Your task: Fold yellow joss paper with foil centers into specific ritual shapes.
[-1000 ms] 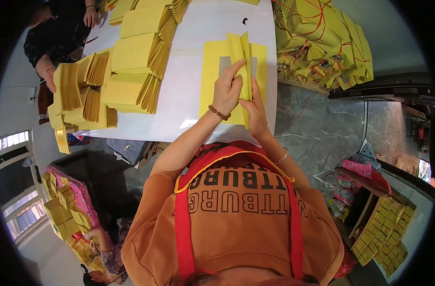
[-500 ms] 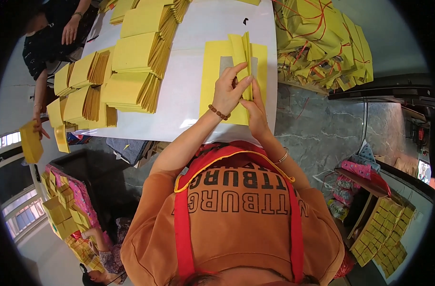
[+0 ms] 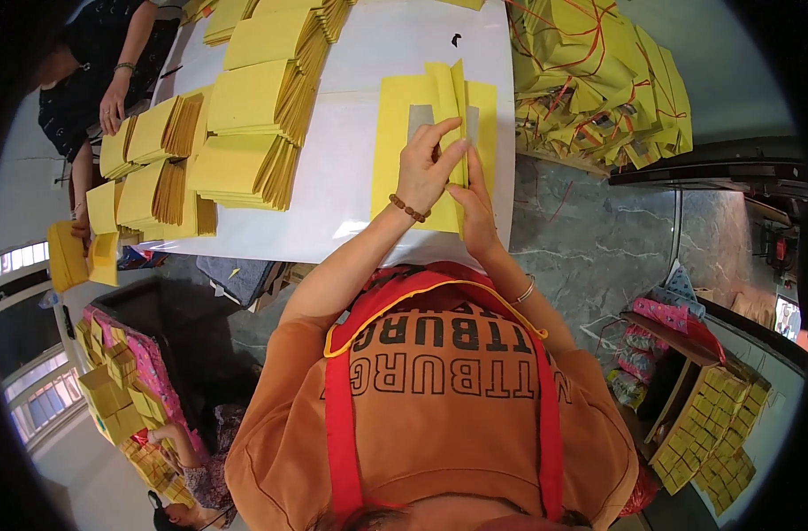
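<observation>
Middle of the folded yellow paper hidden by the left hand, gray patch partly covered, desk and far yellow stacks cut off at the far edge, black scrap too small to identify

A small paper-goods workshop around me, a white worktable stood beneath the two hands, folded yellow stacks crowded their left, red-tied yellow bundles were heaped to their right, two co-workers handled similar stacks farther left.
</observation>
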The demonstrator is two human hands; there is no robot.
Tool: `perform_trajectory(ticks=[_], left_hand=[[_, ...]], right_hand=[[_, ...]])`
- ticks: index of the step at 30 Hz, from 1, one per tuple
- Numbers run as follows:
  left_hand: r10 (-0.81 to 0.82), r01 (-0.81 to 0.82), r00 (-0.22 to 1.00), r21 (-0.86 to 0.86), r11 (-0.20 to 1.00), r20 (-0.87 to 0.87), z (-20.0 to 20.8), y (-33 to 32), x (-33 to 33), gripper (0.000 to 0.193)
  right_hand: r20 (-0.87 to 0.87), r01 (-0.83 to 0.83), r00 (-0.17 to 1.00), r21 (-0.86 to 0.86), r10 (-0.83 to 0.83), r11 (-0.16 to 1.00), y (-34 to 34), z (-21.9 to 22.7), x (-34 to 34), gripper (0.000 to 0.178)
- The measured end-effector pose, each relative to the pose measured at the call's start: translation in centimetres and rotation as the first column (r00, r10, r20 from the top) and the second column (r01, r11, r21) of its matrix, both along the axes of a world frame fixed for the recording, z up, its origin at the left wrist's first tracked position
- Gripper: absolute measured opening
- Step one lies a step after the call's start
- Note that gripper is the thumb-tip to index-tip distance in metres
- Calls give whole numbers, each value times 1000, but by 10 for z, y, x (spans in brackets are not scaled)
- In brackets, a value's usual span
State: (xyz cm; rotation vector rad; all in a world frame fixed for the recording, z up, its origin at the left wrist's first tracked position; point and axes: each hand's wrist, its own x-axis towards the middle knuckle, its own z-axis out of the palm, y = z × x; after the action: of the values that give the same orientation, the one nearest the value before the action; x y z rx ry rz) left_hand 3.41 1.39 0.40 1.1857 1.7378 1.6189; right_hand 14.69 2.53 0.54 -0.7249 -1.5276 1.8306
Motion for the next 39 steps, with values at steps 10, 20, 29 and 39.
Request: perform_trajectory(ticks=[10, 20, 29, 39], left_hand=[[-20, 20, 1000, -5, 1000, -5, -4, 0, -2, 34], [38, -39, 989, 0, 999, 146, -4, -2, 2, 27], [-1, 1, 999, -15, 1000, -43, -2, 0, 0, 32], [-8, 8, 1000, 14, 1000, 1, -5, -1, -2, 32]], right_hand=[[-63, 1, 998, -57, -4, 998, 0, 1, 0, 66], [-62, -17, 998, -75, 12, 997, 1, 2, 1, 64], [55, 6, 998, 50, -9, 999, 0, 1, 0, 66], [-51, 5, 999, -51, -8, 999, -1, 2, 0, 65]])
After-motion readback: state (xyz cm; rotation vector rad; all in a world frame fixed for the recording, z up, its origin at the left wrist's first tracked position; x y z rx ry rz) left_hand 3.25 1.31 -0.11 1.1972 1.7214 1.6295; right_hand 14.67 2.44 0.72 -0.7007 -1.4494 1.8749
